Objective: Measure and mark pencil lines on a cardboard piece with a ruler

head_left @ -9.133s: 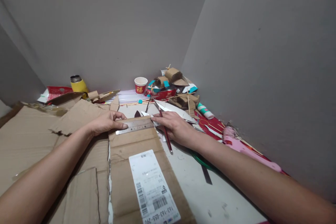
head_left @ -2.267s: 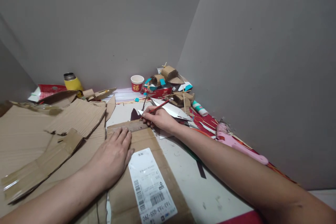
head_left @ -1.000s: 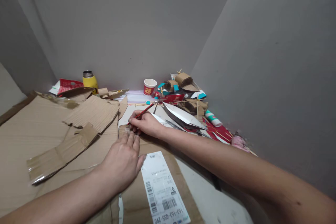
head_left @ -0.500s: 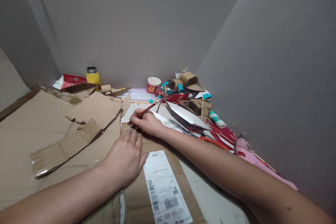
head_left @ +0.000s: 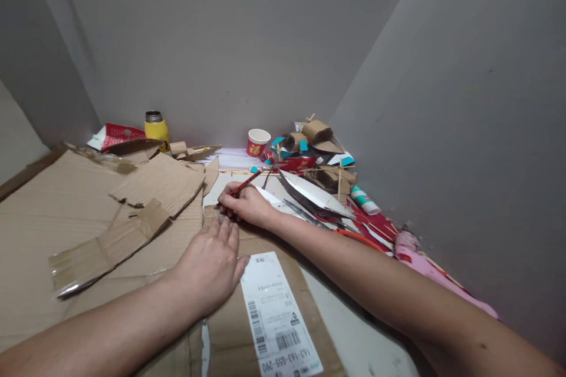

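Note:
My right hand (head_left: 243,205) is closed on a red-and-dark pencil (head_left: 247,181), its lower end down at the far edge of the cardboard sheet (head_left: 230,341). Just nearer to me, my left hand (head_left: 216,259) lies flat on that cardboard, fingers stretched forward up to the right hand's fingers. The pencil's tip is hidden by the right hand. By my left thumb, a white shipping label (head_left: 276,312) is stuck to the cardboard. Loose torn cardboard pieces (head_left: 161,185) lie to the left of my hands.
Scissors with orange handles (head_left: 362,240) lie right of my right forearm. Behind stand a red paper cup (head_left: 257,144), a yellow bottle (head_left: 155,129) and small cardboard constructions (head_left: 316,132). A green-and-white tube (head_left: 365,200) and pink material (head_left: 442,280) lie along the right grey wall.
The pencil's upper end has shifted very slightly. Both hands stay in nearly the same place.

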`<action>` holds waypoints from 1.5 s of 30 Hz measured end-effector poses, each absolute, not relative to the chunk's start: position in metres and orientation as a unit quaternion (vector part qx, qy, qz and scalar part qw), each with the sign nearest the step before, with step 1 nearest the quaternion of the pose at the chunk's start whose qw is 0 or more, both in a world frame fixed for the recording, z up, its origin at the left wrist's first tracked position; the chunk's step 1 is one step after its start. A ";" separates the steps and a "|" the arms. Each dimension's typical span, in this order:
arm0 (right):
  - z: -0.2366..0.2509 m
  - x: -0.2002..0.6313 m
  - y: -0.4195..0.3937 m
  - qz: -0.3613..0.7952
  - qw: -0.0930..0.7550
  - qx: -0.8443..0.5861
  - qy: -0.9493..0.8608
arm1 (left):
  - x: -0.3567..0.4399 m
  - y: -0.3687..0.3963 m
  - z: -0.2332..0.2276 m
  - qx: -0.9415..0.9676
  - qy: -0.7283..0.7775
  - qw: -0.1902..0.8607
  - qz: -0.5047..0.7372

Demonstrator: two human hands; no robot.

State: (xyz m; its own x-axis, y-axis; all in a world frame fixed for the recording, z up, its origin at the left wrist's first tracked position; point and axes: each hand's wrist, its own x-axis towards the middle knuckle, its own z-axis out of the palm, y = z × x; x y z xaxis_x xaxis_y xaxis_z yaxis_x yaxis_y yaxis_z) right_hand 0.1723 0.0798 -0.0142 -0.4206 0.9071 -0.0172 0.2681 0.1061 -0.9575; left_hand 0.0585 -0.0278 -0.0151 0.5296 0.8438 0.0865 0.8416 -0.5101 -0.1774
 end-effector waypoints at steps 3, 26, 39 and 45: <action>-0.013 0.173 0.079 0.516 0.307 -0.432 -0.673 | 0.058 -0.028 -0.016 -0.868 -0.485 0.104 0.001; -0.017 0.174 0.082 0.528 0.318 -0.417 -0.668 | 0.058 -0.028 -0.016 -0.869 -0.482 0.109 -0.007; -0.015 0.174 0.082 0.534 0.315 -0.419 -0.663 | 0.057 -0.028 -0.017 -0.870 -0.480 0.112 -0.012; -0.015 0.175 0.082 0.540 0.319 -0.418 -0.658 | 0.059 -0.028 -0.017 -0.869 -0.481 0.114 -0.006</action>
